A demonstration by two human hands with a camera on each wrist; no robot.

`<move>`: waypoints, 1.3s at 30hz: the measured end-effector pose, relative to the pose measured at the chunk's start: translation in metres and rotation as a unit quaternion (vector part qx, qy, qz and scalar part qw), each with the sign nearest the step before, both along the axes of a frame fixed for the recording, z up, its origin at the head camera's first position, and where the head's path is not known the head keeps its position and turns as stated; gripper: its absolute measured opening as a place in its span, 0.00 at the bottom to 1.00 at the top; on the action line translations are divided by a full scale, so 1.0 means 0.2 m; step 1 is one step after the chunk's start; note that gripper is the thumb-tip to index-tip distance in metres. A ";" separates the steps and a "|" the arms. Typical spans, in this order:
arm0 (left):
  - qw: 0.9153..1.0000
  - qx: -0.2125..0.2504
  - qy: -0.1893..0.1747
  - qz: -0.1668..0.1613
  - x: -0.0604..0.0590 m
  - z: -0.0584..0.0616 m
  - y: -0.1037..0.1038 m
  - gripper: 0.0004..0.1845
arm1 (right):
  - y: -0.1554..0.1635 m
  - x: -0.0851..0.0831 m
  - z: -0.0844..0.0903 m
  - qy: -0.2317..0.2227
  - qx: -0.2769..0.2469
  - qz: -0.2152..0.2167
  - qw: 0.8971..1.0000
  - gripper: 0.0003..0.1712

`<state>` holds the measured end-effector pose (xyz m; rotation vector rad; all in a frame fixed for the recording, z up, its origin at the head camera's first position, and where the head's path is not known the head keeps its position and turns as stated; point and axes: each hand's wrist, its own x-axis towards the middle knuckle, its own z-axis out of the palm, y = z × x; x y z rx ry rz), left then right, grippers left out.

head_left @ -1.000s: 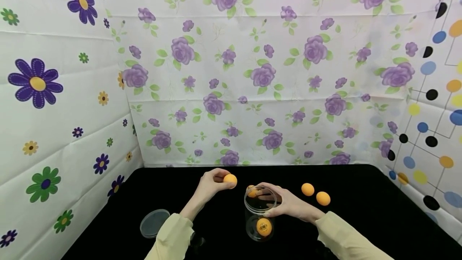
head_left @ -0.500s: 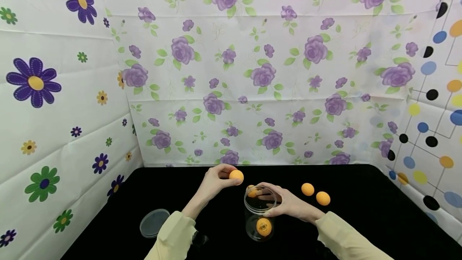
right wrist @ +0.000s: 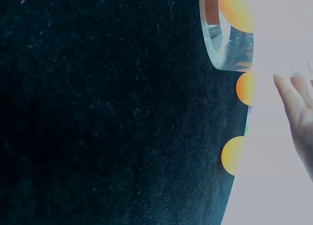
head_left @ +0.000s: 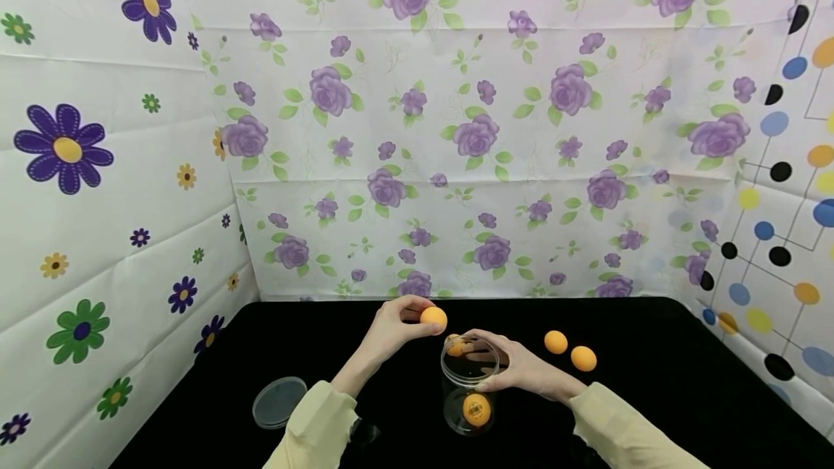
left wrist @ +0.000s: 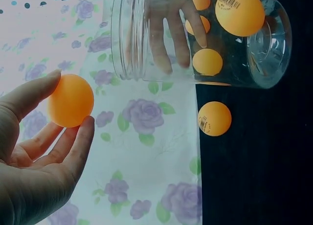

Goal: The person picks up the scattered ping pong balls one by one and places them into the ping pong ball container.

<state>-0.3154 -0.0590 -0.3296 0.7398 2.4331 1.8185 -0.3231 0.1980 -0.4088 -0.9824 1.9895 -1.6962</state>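
A clear jar (head_left: 469, 382) is seen standing upright on the black desk (head_left: 651, 411), its long axis vertical and its open mouth pointed straight up. It is steadied by the right hand (head_left: 515, 368), whose fingers are curled round the rim and upper wall from the right side, with the forearm in a pale yellow sleeve (head_left: 619, 433) stretched out low over the desk. An orange ball (head_left: 433, 319) is pinched between the thumb and fingertips of the left hand (head_left: 391, 328), which is raised just up and to the left of the jar's mouth, wrist bent and fingers directed toward the jar. In the left wrist view the same ball (left wrist: 71, 100) is shown held at the fingertips, apart from the palm, with the jar (left wrist: 195, 36) beyond it. One printed ball (head_left: 476, 408) is found lying on the jar's bottom. A further ball (head_left: 454, 344) is glimpsed behind the jar's rim; whether it lies inside or behind cannot be told. Two more balls (head_left: 556, 341) (head_left: 583, 358) are set on the desk to the right of the jar, just beside each other. A clear round lid (head_left: 279, 402) is laid flat on the desk well to the left of the jar.
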 end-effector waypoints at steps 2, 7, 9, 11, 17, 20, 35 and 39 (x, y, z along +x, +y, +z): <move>1.000 -0.002 0.002 0.000 -0.02 -0.03 0.01 0.20 | 0.00 0.00 0.00 0.002 -0.001 0.001 1.000 0.40; 1.000 -0.003 0.008 -0.007 -0.03 -0.05 0.02 0.20 | 0.00 0.00 0.00 0.003 -0.002 0.001 1.000 0.41; 1.000 -0.002 0.011 -0.010 -0.03 -0.05 0.03 0.19 | -0.01 0.00 0.00 0.001 0.000 0.000 1.000 0.40; 1.000 -0.001 0.013 -0.014 -0.02 -0.05 0.03 0.19 | -0.01 0.00 0.00 0.003 0.003 0.000 1.000 0.40; 1.000 -0.003 0.014 -0.020 -0.01 -0.04 0.05 0.18 | -0.01 0.00 0.00 0.001 0.008 0.000 1.000 0.40; 0.999 -0.002 0.014 -0.029 0.02 -0.02 0.06 0.18 | -0.01 0.00 0.00 -0.001 0.006 -0.001 1.000 0.40; 0.998 -0.013 0.009 -0.065 0.15 0.09 0.12 0.17 | 0.01 -0.01 -0.02 -0.008 0.027 -0.039 0.999 0.44; 0.998 -0.013 0.016 -0.067 0.15 0.09 0.13 0.17 | 0.01 -0.01 -0.03 -0.007 0.032 -0.046 0.998 0.45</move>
